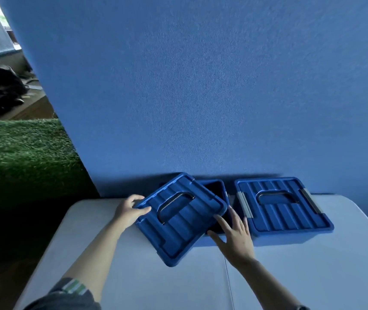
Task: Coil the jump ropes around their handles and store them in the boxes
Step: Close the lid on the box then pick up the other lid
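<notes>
Most of the left box (217,189) is covered by its loose lid (179,217), skewed over it; only a dark far corner of the interior is seen, its contents not discernible. The right box (290,239) beside that lid is shown closed, its inside concealed. Both forearms are cut off by the bottom edge.

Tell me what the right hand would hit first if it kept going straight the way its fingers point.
Probably the lifted lid: the right hand's fingers point up-left at its near edge, with the open box beyond. Depth is unclear.
</notes>
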A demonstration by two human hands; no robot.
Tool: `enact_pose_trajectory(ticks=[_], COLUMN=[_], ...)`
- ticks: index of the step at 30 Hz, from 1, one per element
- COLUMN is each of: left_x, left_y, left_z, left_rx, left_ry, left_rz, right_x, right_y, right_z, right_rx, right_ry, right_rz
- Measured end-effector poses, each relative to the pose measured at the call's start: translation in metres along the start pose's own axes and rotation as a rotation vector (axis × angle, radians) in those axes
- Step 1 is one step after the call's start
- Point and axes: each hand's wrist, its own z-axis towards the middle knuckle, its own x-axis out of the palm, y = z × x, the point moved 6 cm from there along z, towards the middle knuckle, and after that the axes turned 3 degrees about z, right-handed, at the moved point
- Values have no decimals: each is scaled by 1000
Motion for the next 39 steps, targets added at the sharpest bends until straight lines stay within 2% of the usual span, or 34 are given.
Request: enact_pose_trajectory(ticks=[2, 5, 8, 11, 14, 18, 20, 23, 26, 36, 39], left_x=[8, 17, 36, 51, 58, 53, 51, 49, 47, 52, 51], left_y=[1, 4, 13, 16, 9, 12, 12, 14, 12, 22, 22], left_z=[-3, -5, -1, -2, -7, -3, -3, 1, 3, 17, 17], left_rx=[-11, -85, -192, -218, -167, -186, -207, -189, -171, -206, -211], left_ry=[-79, -167, -29, 82, 71, -56, -64, -100, -105, 48, 33], left_rz=[86, 45, -76, -139, -94, -75, -88, -67, -87, -217, -249], right_x=[2, -3, -12, -19, -20, -22, -22, -12, 1, 4, 7], right_y=[1, 0, -4, -4, -2, 6, 16, 35, 44, 25, 23], right_z=[4, 6, 4, 1, -3, 3, 10, 22, 28, 26, 32], right_rx=[-70, -111, -79, -79, -69, -68, -96, -174, -155, -122, -115], right_ry=[18, 3, -29, -84, -108, -109, -72, 79, 224, 320, 377], right_rz=[-87, -140, -183, -245, -260, -275, -283, -286, -128, -229, -238])
